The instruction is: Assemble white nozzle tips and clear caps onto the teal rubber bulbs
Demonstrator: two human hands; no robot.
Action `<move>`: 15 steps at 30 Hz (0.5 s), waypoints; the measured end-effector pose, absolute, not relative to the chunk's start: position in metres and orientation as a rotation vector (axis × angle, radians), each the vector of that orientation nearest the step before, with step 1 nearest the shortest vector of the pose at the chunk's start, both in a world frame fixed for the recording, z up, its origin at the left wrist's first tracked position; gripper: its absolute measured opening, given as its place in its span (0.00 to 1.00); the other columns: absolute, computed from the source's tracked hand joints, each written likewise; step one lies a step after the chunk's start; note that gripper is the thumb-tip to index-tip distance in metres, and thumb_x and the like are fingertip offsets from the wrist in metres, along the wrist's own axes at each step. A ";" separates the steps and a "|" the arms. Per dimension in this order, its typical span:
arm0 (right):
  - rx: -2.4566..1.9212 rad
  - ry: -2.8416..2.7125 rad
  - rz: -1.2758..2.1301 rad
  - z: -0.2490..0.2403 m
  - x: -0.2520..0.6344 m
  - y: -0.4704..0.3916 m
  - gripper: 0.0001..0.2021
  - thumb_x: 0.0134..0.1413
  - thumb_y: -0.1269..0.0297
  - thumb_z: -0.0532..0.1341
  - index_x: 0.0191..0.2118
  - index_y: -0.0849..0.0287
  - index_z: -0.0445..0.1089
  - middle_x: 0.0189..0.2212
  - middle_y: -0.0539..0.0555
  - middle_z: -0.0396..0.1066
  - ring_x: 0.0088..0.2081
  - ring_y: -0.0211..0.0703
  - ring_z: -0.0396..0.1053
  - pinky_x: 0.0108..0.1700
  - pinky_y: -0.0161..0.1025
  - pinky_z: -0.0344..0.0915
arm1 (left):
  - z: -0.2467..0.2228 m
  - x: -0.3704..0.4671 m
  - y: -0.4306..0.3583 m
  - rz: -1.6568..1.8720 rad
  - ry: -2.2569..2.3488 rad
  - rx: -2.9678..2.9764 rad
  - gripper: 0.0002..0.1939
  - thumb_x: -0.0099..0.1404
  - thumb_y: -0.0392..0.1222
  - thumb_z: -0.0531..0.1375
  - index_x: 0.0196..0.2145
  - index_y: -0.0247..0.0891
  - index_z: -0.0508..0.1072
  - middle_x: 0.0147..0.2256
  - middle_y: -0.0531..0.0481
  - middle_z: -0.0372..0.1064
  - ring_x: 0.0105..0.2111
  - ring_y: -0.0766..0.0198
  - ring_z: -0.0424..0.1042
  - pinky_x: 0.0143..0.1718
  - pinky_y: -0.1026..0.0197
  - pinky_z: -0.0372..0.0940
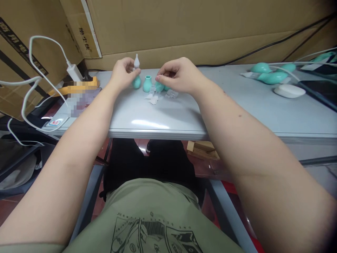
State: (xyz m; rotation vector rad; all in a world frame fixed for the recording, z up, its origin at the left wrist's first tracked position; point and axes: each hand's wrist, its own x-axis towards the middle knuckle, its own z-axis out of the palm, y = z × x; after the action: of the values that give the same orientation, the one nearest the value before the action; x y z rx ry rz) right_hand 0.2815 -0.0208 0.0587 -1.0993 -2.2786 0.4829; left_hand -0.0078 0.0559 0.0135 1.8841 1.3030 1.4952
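My left hand is closed around the neck of a teal squeeze-bulb nasal aspirator, which stands upright with a white pointed nozzle on top. To its right an open-necked teal bulb without a nozzle stands on the table. My right hand is closed, thumb and fingertips drawn together just above another teal bulb. Whatever the right fingertips pinch is too small or hidden to make out. Small clear plastic pieces lie in front of the bulbs, with more clear pieces below the right hand.
The grey table backs onto a cardboard wall. On the right lie several teal bulbs, a white rounded object and a dark flat device. A white charger with cables and a yellow object are at the left.
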 end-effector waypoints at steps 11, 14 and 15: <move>-1.092 -2.293 0.512 0.068 0.280 -0.037 0.25 0.57 0.28 0.83 0.55 0.31 0.94 0.36 0.52 0.89 0.55 0.77 0.77 0.55 0.70 0.71 | 0.032 -0.001 0.003 1.063 1.264 2.377 0.14 0.60 0.46 0.78 0.40 0.52 0.78 0.32 0.53 0.79 0.40 0.51 0.78 0.45 0.46 0.72; -1.074 -2.331 0.500 0.068 0.282 -0.038 0.23 0.61 0.29 0.81 0.54 0.34 0.94 0.38 0.53 0.89 0.54 0.77 0.77 0.55 0.70 0.72 | 0.047 0.023 -0.050 0.863 1.083 2.535 0.20 0.60 0.51 0.82 0.48 0.52 0.85 0.34 0.52 0.82 0.41 0.49 0.81 0.44 0.47 0.74; -1.073 -2.341 0.496 0.068 0.283 -0.036 0.22 0.63 0.30 0.81 0.53 0.35 0.94 0.40 0.54 0.90 0.54 0.76 0.78 0.55 0.69 0.73 | 0.051 0.030 -0.062 0.861 1.052 2.542 0.21 0.60 0.51 0.82 0.50 0.51 0.86 0.34 0.51 0.83 0.40 0.50 0.81 0.44 0.47 0.74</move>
State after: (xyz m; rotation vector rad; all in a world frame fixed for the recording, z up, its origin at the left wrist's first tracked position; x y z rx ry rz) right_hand 0.2828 -0.0362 0.0676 -1.0725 -2.3414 0.4960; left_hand 0.0300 -0.0625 0.0510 2.5422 1.0521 0.8611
